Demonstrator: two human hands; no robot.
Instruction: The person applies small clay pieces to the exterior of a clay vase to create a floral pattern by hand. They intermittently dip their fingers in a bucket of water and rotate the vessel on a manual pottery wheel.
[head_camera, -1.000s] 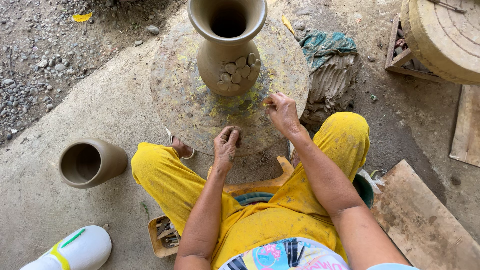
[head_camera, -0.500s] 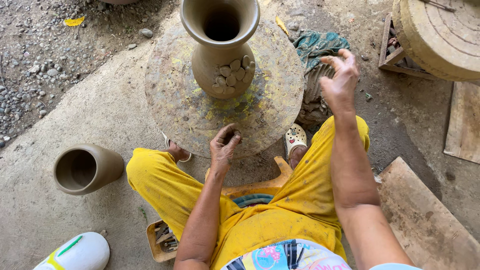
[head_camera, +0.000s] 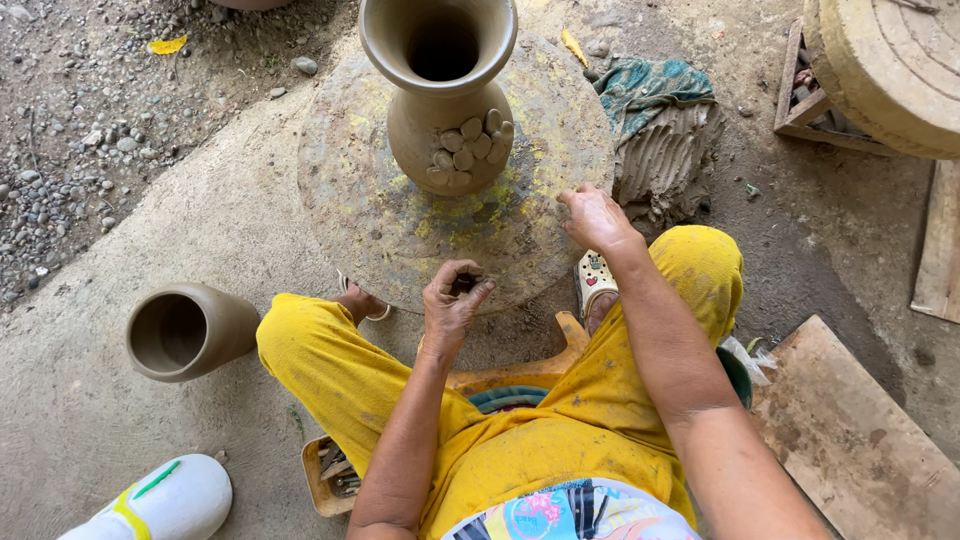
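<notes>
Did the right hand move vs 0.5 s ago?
Yes. The right hand has dropped from above the cloth back to the near right edge of the round turntable, right of the vase.

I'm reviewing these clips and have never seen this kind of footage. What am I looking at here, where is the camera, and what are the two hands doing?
There is no machine here. The one view comes from a camera worn on a person's head, looking down at their own arms and lap in yellow clothes. In front of them lies a round work disc on the ground, with an unfired clay vase standing on it; small flat clay pieces are stuck to the vase's belly. The left hand pinches a small dark lump, probably clay, in its fingers. The right hand rests at the disc's near right edge; whether it holds anything cannot be told. A second clay pot lies on its side at left, and a ridged clay slab with a green cloth sits at right.
</notes>
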